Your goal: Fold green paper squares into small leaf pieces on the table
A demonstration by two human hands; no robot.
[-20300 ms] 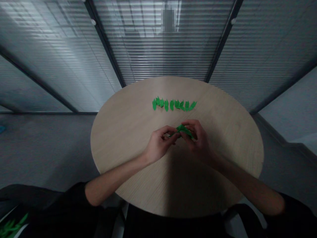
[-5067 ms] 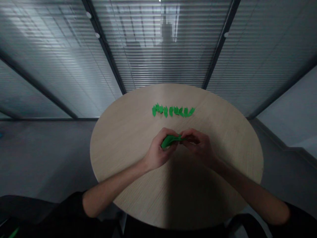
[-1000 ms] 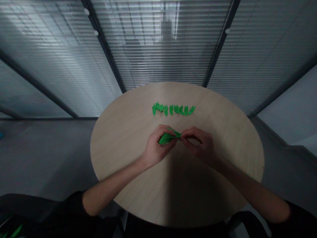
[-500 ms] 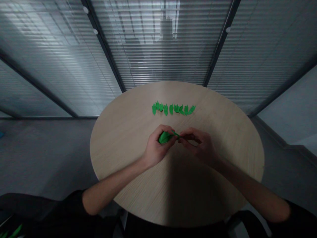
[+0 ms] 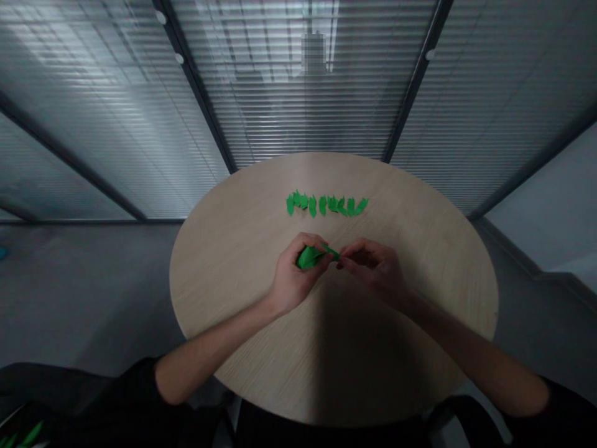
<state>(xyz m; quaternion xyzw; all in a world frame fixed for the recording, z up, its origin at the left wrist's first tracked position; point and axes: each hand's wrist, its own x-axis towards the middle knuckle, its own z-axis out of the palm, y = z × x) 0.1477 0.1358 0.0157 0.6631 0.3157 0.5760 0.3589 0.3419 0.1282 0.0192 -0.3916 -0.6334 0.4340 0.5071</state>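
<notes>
Above the middle of a round wooden table [image 5: 242, 249] both my hands meet on one small piece of green folded paper [image 5: 310, 256]. My left hand [image 5: 293, 275] curls round its left part, with most of the paper tucked inside the fingers. My right hand [image 5: 372, 270] pinches the thin green tip that sticks out to the right. Farther back on the table lies a row of several small folded green paper pieces [image 5: 326, 204], side by side.
Glass walls with horizontal blinds [image 5: 298, 93] stand right behind the table's far edge. Grey floor surrounds the table. A few green paper strips [image 5: 23, 434] show at the bottom left corner, beside my dark sleeve.
Over the last second my left fingers closed further round the green paper, so less of it shows. My right hand's pinch stayed at the tip. The row at the back is unchanged.
</notes>
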